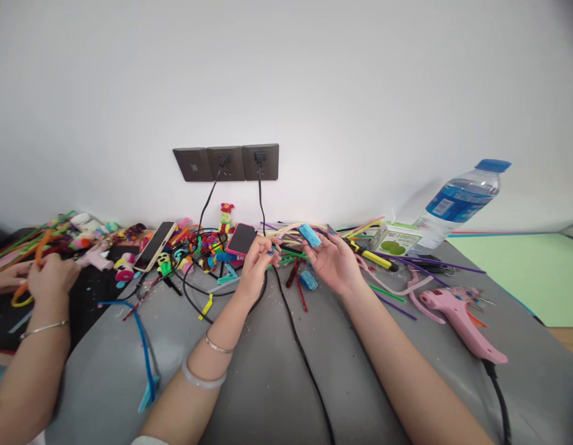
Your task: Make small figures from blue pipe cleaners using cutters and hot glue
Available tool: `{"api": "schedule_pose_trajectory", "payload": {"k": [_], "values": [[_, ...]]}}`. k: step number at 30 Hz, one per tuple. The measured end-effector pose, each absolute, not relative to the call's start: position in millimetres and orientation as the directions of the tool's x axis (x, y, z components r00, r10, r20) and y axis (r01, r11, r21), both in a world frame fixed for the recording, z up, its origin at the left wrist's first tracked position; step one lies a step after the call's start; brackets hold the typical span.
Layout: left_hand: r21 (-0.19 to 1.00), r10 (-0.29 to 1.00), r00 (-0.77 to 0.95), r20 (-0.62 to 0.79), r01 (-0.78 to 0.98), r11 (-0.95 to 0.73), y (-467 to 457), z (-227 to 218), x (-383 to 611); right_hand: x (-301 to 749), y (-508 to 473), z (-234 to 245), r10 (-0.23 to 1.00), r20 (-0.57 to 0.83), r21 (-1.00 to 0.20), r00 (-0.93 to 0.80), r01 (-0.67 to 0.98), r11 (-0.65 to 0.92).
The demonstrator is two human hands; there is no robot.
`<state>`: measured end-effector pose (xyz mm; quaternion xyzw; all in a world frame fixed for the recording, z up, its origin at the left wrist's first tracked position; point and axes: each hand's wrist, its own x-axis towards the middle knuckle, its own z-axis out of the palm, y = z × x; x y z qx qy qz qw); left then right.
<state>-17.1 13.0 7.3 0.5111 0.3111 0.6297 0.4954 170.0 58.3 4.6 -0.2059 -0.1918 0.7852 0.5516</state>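
Observation:
My right hand (335, 262), palm turned up, grips a small bright-blue block of folded fuzzy strips (309, 235) between thumb and fingers, above the table. My left hand (257, 266) is raised a little to the left of it with the fingertips pinched together. A speck of blue shows at those fingertips, too small to name. On the table below my right hand lies a second blue block (308, 279), next to dark red tinsel pipe cleaners (302, 290). A long blue pipe cleaner (144, 343) rests to the left of my left forearm.
A pink hot glue gun (462, 321) lies at right near a tilted water bottle (466, 201), a small carton (397, 238) and a yellow cutter (376, 256). Black cables (295, 340) cross the table. Phones (156, 246) and pipe-cleaner figures line the wall. At left, another person's hands (52, 278) handle an orange strip.

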Motion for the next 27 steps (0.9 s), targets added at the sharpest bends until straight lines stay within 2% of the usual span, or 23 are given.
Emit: {"api": "schedule_pose_trajectory", "payload": {"k": [13,19,23,27], "values": [[0.897,0.927,0.020,0.374,-0.263,-0.356,14.7,5.4,-18.2,168.1,57.1,5.5,0.944,-0.109,-0.539,-0.311,-0.780,-0.319],[0.913,0.934,0.019,0.356,-0.221,-0.343,13.4,5.9,-18.6,165.1,51.2,7.6,0.895,-0.103,-0.620,-0.434,-0.676,-0.399],[0.927,0.951,0.041,0.306,-0.240,-0.288,16.0,2.7,-17.8,163.0,46.0,7.8,0.873,-0.059,-0.698,-0.483,-0.606,-0.382],[0.933,0.935,0.099,0.342,-0.158,-0.324,18.4,-2.5,-17.2,163.6,45.0,6.7,0.854,-0.043,-0.715,-0.518,-0.581,-0.388]]}}
